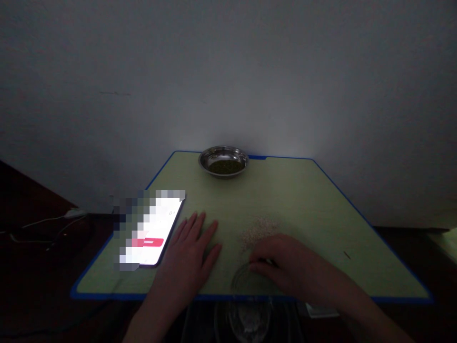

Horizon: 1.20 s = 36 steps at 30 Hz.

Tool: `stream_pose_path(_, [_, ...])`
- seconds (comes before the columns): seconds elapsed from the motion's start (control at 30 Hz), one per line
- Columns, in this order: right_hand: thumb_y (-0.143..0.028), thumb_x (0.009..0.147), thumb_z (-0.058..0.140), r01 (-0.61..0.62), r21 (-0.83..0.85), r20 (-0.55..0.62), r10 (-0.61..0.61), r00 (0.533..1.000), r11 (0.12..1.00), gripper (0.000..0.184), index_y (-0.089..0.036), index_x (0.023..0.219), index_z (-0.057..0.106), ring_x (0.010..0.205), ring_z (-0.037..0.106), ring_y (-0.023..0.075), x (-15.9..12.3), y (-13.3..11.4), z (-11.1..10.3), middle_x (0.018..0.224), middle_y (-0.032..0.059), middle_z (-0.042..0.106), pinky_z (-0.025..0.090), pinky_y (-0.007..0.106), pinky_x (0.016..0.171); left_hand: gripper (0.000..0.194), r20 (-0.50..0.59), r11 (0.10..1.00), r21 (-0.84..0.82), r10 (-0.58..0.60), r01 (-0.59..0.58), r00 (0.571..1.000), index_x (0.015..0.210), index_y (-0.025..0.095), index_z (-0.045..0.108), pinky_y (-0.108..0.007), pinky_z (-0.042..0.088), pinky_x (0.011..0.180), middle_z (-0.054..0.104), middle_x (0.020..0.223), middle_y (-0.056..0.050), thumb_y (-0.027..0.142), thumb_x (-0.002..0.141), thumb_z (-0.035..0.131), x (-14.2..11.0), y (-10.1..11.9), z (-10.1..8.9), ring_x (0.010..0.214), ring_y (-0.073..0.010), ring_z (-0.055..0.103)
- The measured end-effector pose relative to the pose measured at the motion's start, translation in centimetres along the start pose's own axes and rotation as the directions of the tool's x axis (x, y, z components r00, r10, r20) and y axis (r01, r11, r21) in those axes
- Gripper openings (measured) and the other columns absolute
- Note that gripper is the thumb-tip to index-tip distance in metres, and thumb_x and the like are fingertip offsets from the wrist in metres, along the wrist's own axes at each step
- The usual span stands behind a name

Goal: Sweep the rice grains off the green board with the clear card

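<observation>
My left hand (pixel 191 252) lies flat on the pale green table with its fingers spread, just right of a lit phone (pixel 157 224). My right hand (pixel 276 259) is closed in a pinch beside a small heap of pale grains (pixel 259 229). Whatever its fingertips hold is too small or too dark to make out. Below those fingertips, at the table's front edge, is a clear see-through container (pixel 244 283), only faintly visible. At the back stands a shallow steel bowl (pixel 223 175) with small dark green grains in it.
The table (pixel 303 190) has a blue rim and stands against a grey wall (pixel 228 71). A thin dark sliver (pixel 347 255) lies at its right. White cables (pixel 43 220) run along the left. Dark, unclear objects sit below the front edge.
</observation>
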State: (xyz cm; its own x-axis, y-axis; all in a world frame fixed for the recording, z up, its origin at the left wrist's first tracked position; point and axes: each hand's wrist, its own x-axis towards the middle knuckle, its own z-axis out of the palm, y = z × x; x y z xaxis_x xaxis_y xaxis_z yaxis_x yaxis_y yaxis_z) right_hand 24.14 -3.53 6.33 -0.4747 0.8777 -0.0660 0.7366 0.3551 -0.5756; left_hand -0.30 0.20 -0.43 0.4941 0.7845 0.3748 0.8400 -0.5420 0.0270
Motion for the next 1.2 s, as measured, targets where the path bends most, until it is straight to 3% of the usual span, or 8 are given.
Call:
stream_pose_path(0.3, [-0.017,0.090,0.065,0.018,0.029,0.035,-0.019,0.999,0.999,0.020,-0.016,0.071,0.071,0.062,0.055,0.0114,0.7,0.3,0.6,0.067,0.0012,0.069,0.034,0.025,0.061,0.045,0.006,1.000,-0.004,-0.009,0.009,1.000,0.135,0.017,0.061,-0.061,0.046,0.105,0.054,0.147,-0.023,0.041,0.099,0.049,-0.1,0.1,0.1,0.137,-0.0398,0.049])
stream_pose_path(0.77, [-0.022,0.092,0.065,-0.050,0.010,0.040,0.050,0.998,0.999,0.017,-0.019,0.077,0.074,0.074,0.064,0.0164,-1.6,-0.1,0.1,0.077,0.0020,0.074,0.040,0.028,0.069,0.047,0.006,1.000,-0.013,-0.019,0.019,1.000,0.134,0.018,0.062,-0.060,0.044,0.107,0.053,0.149,-0.021,0.045,0.100,0.045,0.0,0.1,0.1,0.139,-0.0390,0.047])
stream_pose_path(0.9, [-0.029,0.097,0.055,-0.111,0.064,-0.047,0.114,0.992,0.992,0.024,-0.021,0.082,0.072,0.076,0.063,0.0175,-2.4,2.1,-2.3,0.080,0.0018,0.071,0.043,0.030,0.070,0.048,0.004,0.999,-0.025,-0.022,0.022,1.000,0.136,0.020,0.061,-0.059,0.044,0.108,0.051,0.151,-0.018,0.047,0.101,0.043,0.0,-0.1,0.3,0.140,-0.0375,0.046])
stream_pose_path(1.0, [-0.037,0.097,0.050,-0.153,0.097,-0.184,0.169,0.968,0.983,0.032,-0.020,0.076,0.067,0.069,0.059,0.0183,-3.0,5.0,-4.5,0.072,0.0020,0.065,0.044,0.031,0.065,0.049,-0.005,0.999,-0.041,-0.018,0.017,1.000,0.137,0.022,0.060,-0.059,0.045,0.107,0.051,0.151,-0.017,0.049,0.101,0.042,-0.1,-0.4,0.4,0.139,-0.0374,0.047])
stream_pose_path(1.2, [-0.042,0.093,0.048,-0.272,0.075,-0.234,0.282,0.930,0.959,0.034,-0.022,0.067,0.058,0.063,0.055,0.0189,-4.1,9.5,-6.4,0.064,0.0010,0.058,0.043,0.032,0.060,0.050,-0.028,1.000,-0.024,0.004,-0.004,1.000,0.137,0.020,0.061,-0.062,0.047,0.104,0.053,0.148,-0.021,0.048,0.102,0.039,-0.1,-0.7,0.6,0.137,-0.0396,0.050])
